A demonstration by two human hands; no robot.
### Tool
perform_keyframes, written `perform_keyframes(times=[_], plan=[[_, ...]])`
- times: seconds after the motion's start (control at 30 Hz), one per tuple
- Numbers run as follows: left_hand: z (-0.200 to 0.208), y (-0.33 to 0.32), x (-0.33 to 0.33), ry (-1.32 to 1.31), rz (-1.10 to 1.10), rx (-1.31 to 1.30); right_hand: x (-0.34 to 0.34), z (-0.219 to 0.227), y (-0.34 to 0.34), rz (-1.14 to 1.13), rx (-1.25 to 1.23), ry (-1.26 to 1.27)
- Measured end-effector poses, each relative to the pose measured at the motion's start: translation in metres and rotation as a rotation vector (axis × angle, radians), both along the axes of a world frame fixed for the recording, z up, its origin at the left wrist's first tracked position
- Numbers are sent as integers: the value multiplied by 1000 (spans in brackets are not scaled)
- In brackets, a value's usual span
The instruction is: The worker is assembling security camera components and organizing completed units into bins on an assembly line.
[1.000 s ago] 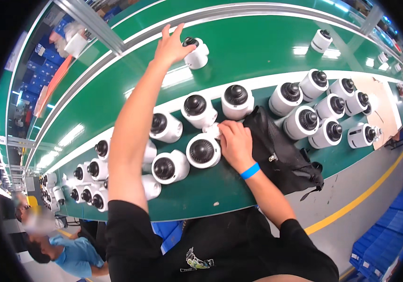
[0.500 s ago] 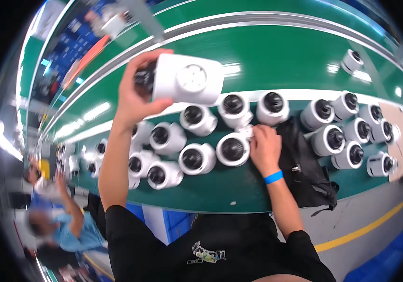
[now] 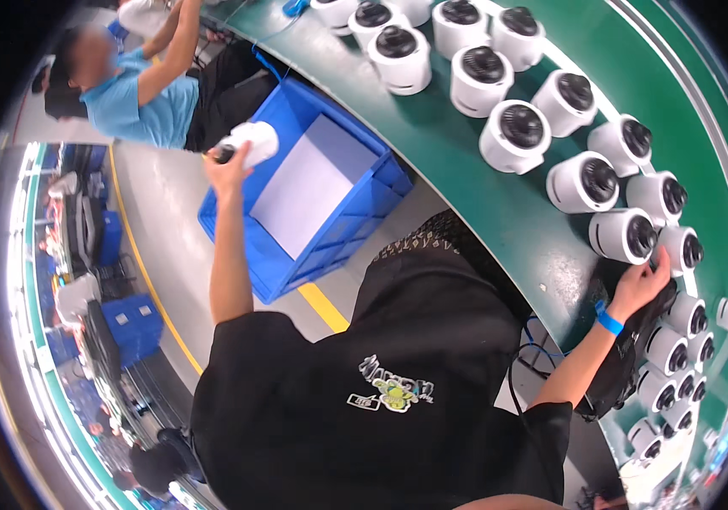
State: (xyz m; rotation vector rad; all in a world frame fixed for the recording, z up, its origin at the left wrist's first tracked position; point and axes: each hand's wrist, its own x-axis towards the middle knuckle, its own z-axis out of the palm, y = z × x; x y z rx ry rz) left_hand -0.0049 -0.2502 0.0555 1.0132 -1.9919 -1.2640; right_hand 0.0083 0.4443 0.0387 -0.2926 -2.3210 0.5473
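Note:
A white dome security camera (image 3: 259, 141) with a black end is in my left hand (image 3: 228, 172), fingers closed around that black end. It is held up over a large blue plastic crate (image 3: 308, 270), whose inside shows a pale flat sheet. Far to the right, my right hand (image 3: 638, 287), with a blue wristband, is at the green bench among white dome cameras. Its fingers are partly stretched out and touch or nearly touch one camera (image 3: 678, 249). Another camera (image 3: 623, 235) stands just left of those fingertips.
Several more white dome cameras (image 3: 512, 136) with black domes stand in rows along the green bench (image 3: 466, 157). A black bag (image 3: 614, 374) lies beside my right forearm. At the upper left a person in a blue shirt (image 3: 147, 102) sits near the crate. Yellow lines mark the grey floor (image 3: 172, 246).
My view has turned left and down, bringing the crate into sight. My left hand has carried the dome camera from above the bench to over the crate. My right hand stays at the bench.

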Motion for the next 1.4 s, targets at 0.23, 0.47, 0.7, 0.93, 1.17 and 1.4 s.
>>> perform_keyframes(times=[0.23, 0.47, 0.7, 0.93, 1.17, 1.4], plan=[[-214, 5, -17, -721, -270, -318, 70, 25, -47, 90, -92, -213], [-320, 87, -75, -884, -523, -78, 123, 7, -89, 145, 335, -394], [-404, 78, -68, -961, -885, -151, 116, 13, -96, 118, 313, -446], [-312, 85, -66, -522, -507, -188, 119, 6, -90, 90, 297, -442], [-16, 232, -30, 439, -732, -330, 116, 12, -102, 109, 210, -396], [38, 353, -71, 539, -1078, -663, 122, 4, -99, 118, 285, -232]])
